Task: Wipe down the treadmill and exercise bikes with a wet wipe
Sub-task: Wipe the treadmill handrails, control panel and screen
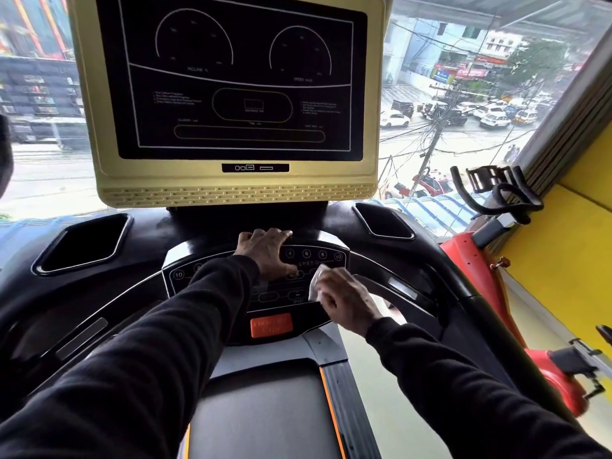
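Note:
I stand on a treadmill with a black console (139, 279) and a gold-framed dark screen (238, 84). My left hand (265, 251) rests flat on the button panel (314, 256), fingers spread over its top edge, holding nothing. My right hand (344, 301) is closed on a crumpled white wet wipe (317, 279) and presses it against the panel's right side, just below the speed buttons. An orange stop button (271, 325) sits under the panel. A red exercise bike (516, 286) with black handlebars (500, 190) stands at the right.
Two black cup holders, one (82, 241) left and one (382, 221) right, flank the screen. The grey belt (265, 412) runs below. A yellow wall (569, 260) closes the right side. A large window (463, 94) ahead looks onto a street with cars.

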The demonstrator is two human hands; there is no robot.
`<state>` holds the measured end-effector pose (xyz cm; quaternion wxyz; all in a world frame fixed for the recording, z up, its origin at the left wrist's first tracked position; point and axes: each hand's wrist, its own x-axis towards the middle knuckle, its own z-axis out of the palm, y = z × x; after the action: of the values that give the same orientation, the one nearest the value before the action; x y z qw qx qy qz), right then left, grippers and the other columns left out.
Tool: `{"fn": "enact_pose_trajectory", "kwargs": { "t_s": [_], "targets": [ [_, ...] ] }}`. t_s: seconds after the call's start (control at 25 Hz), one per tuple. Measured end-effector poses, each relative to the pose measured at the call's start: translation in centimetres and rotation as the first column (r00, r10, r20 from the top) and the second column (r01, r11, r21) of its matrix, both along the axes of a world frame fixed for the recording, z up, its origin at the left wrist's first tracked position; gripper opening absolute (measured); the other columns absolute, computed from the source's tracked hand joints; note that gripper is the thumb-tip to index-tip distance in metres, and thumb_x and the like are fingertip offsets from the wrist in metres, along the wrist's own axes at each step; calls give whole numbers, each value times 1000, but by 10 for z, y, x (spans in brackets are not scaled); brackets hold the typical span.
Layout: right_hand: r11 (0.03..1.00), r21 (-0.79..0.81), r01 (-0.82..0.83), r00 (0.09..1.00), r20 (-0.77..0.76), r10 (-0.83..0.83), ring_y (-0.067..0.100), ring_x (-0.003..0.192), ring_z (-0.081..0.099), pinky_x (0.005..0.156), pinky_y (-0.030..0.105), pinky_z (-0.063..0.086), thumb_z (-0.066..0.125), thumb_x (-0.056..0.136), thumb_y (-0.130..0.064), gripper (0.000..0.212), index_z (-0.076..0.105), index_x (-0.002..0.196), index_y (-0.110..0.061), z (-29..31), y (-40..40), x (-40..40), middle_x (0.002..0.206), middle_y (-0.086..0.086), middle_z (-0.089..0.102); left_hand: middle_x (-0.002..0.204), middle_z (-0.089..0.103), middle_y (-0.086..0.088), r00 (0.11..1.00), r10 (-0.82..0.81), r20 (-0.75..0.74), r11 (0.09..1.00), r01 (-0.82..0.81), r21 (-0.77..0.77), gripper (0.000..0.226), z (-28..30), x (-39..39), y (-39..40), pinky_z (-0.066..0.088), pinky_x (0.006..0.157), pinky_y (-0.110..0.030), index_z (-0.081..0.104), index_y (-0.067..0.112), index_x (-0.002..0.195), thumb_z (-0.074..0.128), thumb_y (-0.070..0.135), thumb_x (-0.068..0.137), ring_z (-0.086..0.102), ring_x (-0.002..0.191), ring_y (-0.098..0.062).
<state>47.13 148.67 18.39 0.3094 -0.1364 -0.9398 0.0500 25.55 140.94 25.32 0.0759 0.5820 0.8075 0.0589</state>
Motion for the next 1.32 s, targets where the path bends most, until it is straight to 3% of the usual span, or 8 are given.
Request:
{"fn": "enact_pose_trajectory", "kwargs": {
  "t_s": [0.12, 0.28, 0.44, 0.6, 0.8, 0.96, 1.16, 1.32],
  "targets": [
    [971, -116, 208, 971, -96, -220, 20, 91, 53, 80, 29, 48, 65, 82, -7, 9, 64, 77, -15, 10, 3, -13, 94, -2, 60, 155, 32, 9, 1000, -3, 8, 1000, 3, 11, 94, 0, 1, -1, 16, 116, -45, 22, 30, 155, 62, 67, 78, 29, 141, -20],
    [994, 2, -106, 993, 52, 106, 16, 95, 53, 80, 25, 48, 62, 84, -10, 9, 64, 79, -17, -2, -8, -6, 96, -5, 59, 156, 34, 2, 999, 8, 47, 999, -10, 45, 93, 0, -4, 0, 21, 117, -39, 27, 20, 153, 67, 60, 79, 32, 142, -21],
    [966, -196, 168, 971, -134, -196, 14, 97, 54, 91, 17, 41, 66, 76, 0, 21, 65, 78, -20, 22, 2, -25, 97, -7, 58, 155, 34, 6, 998, 24, 58, 1000, -24, -9, 93, 5, -14, -4, 25, 116, -42, 26, 27, 154, 66, 64, 78, 33, 142, -21],
    [988, 7, -154, 986, 62, 153, 18, 101, 57, 84, 28, 51, 65, 85, -10, 6, 69, 86, -15, -4, -11, -13, 102, -5, 63, 154, 32, 12, 998, 55, -7, 997, -55, -45, 92, 3, -17, -12, 20, 114, -49, 20, 42, 153, 60, 73, 76, 29, 142, -21],
    [969, -127, 210, 966, -123, -225, 20, 102, 57, 81, 31, 54, 68, 81, -3, 16, 70, 91, -15, 12, -1, -31, 108, -2, 65, 156, 31, 10, 999, 49, -6, 998, -49, -46, 96, 4, -16, -13, 20, 115, -50, 19, 34, 155, 62, 70, 77, 29, 142, -22],
    [990, 50, -131, 991, 22, 130, 19, 107, 57, 85, 26, 52, 65, 87, -11, 13, 70, 98, -14, -5, -14, -19, 112, -1, 64, 156, 30, 10, 999, 49, -1, 998, -49, -36, 92, 3, -16, -14, 20, 116, -49, 21, 34, 154, 61, 66, 78, 29, 142, -22],
    [969, -138, 204, 966, -134, -222, 22, 110, 56, 92, 34, 51, 66, 82, -1, 20, 72, 98, -12, 13, -1, -41, 115, 3, 65, 155, 32, 9, 999, 37, 3, 999, -37, -25, 90, 3, -16, -15, 19, 116, -47, 22, 32, 154, 62, 63, 79, 30, 142, -21],
    [996, 29, -83, 996, -12, 84, 20, 109, 58, 90, 31, 52, 62, 87, -5, 16, 71, 99, -11, 3, -13, -34, 115, 1, 64, 155, 36, 3, 997, 7, 71, 999, -10, 43, 87, 3, -24, -17, 24, 116, -39, 29, 25, 153, 66, 54, 81, 33, 141, -21]
  ]
}}
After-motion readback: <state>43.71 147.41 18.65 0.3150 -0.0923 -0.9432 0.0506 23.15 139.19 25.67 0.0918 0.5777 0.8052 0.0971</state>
